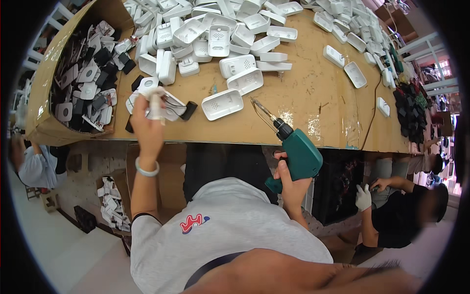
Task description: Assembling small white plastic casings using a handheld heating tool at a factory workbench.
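Observation:
My right hand (292, 187) is wrapped round the handle of a green soldering gun (302, 154). Its metal tip points up and left, over the table beside an open white plastic housing (223, 104). My left hand (148, 120), with pale covers on its fingers, is blurred at the table's near left. It hovers over or touches some white parts with dark wires (171, 107); I cannot tell whether it grips any. A small black block (189, 110) lies at the end of those wires.
A cardboard box (41, 110) of white and black parts stands at the left. White housings (219, 41) are heaped at the table's back, with more (342, 22) at the back right. A dark cord (374, 110) crosses the right side. A gloved co-worker (399, 210) sits at the right.

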`<control>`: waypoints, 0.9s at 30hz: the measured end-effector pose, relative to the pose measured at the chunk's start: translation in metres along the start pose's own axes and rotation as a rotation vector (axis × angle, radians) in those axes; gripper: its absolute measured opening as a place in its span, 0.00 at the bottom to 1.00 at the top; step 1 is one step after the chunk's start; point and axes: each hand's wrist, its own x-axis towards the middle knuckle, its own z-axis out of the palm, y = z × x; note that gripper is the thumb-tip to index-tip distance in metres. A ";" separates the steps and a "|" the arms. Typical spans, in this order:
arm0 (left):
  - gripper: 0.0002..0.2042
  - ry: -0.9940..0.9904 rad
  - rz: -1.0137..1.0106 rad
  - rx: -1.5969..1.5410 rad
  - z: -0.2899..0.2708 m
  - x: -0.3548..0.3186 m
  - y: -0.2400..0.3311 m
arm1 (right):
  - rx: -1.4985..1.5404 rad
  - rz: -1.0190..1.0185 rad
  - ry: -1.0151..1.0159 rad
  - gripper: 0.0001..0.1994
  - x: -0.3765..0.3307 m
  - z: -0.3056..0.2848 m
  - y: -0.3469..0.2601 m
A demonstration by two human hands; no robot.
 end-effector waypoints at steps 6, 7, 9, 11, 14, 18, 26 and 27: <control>0.05 -0.024 0.557 0.735 0.047 -0.047 0.033 | -0.040 0.061 -0.113 0.13 -0.001 -0.006 0.012; 0.04 -0.040 0.573 0.778 0.058 -0.052 0.039 | -0.040 0.064 -0.118 0.13 0.000 -0.007 0.014; 0.02 -0.095 0.593 0.894 0.080 -0.058 0.042 | -0.033 0.081 -0.114 0.13 0.002 -0.008 0.016; 0.02 -0.097 0.597 0.905 0.100 -0.063 0.034 | -0.040 0.080 -0.113 0.13 0.004 -0.009 0.015; 0.03 -0.063 0.537 0.963 0.113 -0.067 0.019 | -0.062 0.072 -0.118 0.13 0.004 -0.011 0.015; 0.05 0.015 0.472 0.978 0.119 -0.078 0.007 | -0.035 0.097 -0.120 0.13 0.004 -0.012 0.017; 0.05 0.117 0.437 0.918 0.122 -0.083 0.005 | -0.127 0.075 -0.121 0.10 0.006 -0.004 0.029; 0.05 0.158 0.499 0.908 0.123 -0.082 0.004 | -0.134 0.077 -0.117 0.10 0.005 -0.001 0.030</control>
